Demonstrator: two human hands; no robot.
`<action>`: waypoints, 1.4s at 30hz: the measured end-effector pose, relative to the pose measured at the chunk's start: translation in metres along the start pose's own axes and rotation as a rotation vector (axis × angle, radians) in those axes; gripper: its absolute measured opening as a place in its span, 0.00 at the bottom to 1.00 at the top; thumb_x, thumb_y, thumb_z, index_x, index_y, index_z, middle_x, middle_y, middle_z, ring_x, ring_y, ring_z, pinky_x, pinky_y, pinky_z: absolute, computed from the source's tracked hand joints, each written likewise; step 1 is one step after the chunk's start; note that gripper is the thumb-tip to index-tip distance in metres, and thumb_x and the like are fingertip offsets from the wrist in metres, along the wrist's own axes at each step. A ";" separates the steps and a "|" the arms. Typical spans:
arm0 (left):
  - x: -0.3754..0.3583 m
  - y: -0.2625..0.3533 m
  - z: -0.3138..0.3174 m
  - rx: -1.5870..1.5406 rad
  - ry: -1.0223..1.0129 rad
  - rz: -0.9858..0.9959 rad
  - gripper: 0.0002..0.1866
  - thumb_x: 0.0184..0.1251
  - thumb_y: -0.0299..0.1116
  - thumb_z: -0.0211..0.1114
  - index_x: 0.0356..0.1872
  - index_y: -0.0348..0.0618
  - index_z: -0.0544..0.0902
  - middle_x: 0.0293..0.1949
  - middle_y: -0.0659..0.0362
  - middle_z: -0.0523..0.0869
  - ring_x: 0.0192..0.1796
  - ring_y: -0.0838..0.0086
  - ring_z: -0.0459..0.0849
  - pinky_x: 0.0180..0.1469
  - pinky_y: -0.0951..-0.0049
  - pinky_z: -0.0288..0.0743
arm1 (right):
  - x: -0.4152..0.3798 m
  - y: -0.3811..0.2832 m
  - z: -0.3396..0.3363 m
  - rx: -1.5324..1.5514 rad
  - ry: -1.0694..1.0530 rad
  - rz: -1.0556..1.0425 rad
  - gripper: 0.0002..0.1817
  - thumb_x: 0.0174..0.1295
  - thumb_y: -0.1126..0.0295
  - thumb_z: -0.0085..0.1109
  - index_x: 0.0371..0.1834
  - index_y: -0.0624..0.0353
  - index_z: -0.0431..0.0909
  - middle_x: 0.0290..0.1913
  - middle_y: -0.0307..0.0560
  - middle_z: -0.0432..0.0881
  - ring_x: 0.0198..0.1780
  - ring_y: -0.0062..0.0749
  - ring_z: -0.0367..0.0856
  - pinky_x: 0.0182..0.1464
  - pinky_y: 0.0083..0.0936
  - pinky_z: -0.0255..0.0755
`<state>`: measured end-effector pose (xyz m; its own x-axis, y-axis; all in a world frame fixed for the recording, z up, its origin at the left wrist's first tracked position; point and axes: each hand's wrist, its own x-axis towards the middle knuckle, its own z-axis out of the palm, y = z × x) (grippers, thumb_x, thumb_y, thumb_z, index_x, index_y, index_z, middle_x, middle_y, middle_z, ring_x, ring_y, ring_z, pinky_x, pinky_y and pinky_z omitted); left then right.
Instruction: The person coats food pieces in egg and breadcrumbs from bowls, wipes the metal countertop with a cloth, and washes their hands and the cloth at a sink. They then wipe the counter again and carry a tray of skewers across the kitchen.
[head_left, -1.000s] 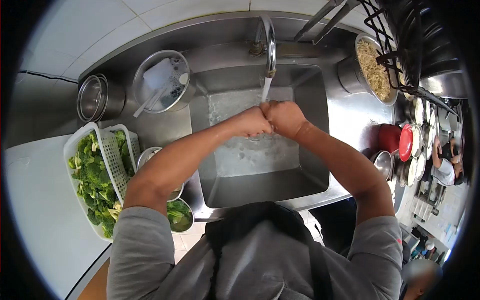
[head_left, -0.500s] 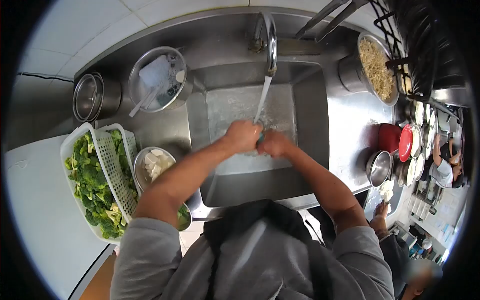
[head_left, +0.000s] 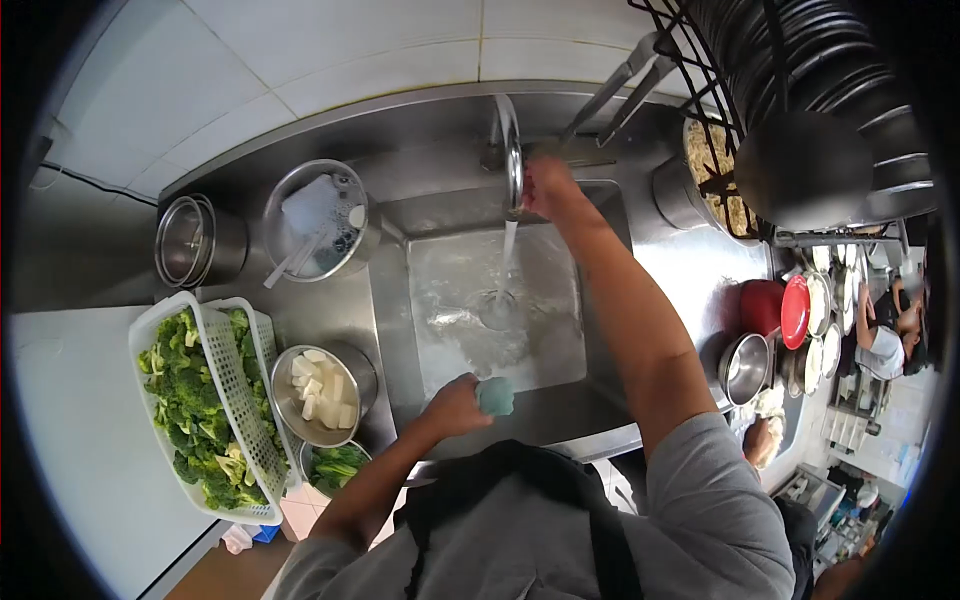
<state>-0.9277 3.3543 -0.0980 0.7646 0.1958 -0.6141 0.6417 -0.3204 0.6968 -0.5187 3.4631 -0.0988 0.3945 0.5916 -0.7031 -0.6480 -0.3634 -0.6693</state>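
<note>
Low over the near edge of the steel sink (head_left: pixel 612 330), my left hand (head_left: pixel 457 405) is closed on a green cloth or sponge (head_left: pixel 495 396). My right hand (head_left: pixel 546 188) is raised beside the curved faucet (head_left: pixel 511 150), at its right side; its fingers are partly behind the spout, and what they grip cannot be made out. Water (head_left: pixel 510 242) runs from the faucet into the sink and spreads over the bottom around the drain.
On the left are a white basket of broccoli (head_left: pixel 190 400), a bowl of white chunks (head_left: pixel 322 392), a pot with leafy greens (head_left: pixel 335 465) and a soapy bowl (head_left: pixel 318 222). A noodle-filled bowl (head_left: pixel 712 165), red plate (head_left: pixel 795 312) and co-workers (head_left: pixel 885 340) are on the right.
My hands were together under the water and have separated. The left moved toward the near sink edge with the green thing; the right rose to the faucet. The view has shifted.
</note>
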 end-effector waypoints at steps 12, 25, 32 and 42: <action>-0.067 0.026 -0.012 -0.214 0.236 0.055 0.25 0.48 0.42 0.79 0.45 0.37 0.84 0.42 0.49 0.89 0.44 0.60 0.88 0.50 0.60 0.81 | -0.105 0.152 -0.038 -0.127 -0.255 -0.116 0.20 0.68 0.64 0.57 0.61 0.57 0.77 0.52 0.46 0.83 0.53 0.40 0.83 0.54 0.43 0.79; -0.044 0.128 0.001 -0.080 0.028 0.451 0.26 0.44 0.33 0.85 0.43 0.39 0.81 0.37 0.56 0.88 0.40 0.71 0.86 0.46 0.66 0.80 | -0.419 0.292 -0.092 0.017 -0.214 -0.040 0.25 0.73 0.54 0.60 0.69 0.52 0.73 0.59 0.34 0.77 0.56 0.25 0.78 0.58 0.29 0.72; -0.109 0.163 0.058 0.054 -0.266 0.513 0.31 0.45 0.39 0.86 0.49 0.40 0.80 0.40 0.56 0.88 0.42 0.70 0.86 0.48 0.66 0.80 | -0.461 0.361 -0.102 0.065 -0.204 -0.056 0.25 0.74 0.52 0.58 0.68 0.51 0.74 0.56 0.34 0.78 0.54 0.23 0.78 0.57 0.28 0.73; -0.208 0.157 0.276 0.493 -0.566 0.585 0.34 0.54 0.54 0.79 0.52 0.37 0.81 0.44 0.43 0.88 0.48 0.53 0.88 0.51 0.60 0.79 | -0.666 0.545 -0.178 0.104 0.174 -0.181 0.25 0.73 0.53 0.56 0.67 0.54 0.75 0.58 0.42 0.81 0.52 0.28 0.81 0.51 0.30 0.77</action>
<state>-1.0029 3.0075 0.0366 0.7310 -0.5561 -0.3956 -0.0306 -0.6057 0.7951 -1.0184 2.7430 -0.0382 0.6101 0.5041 -0.6113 -0.6169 -0.1818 -0.7657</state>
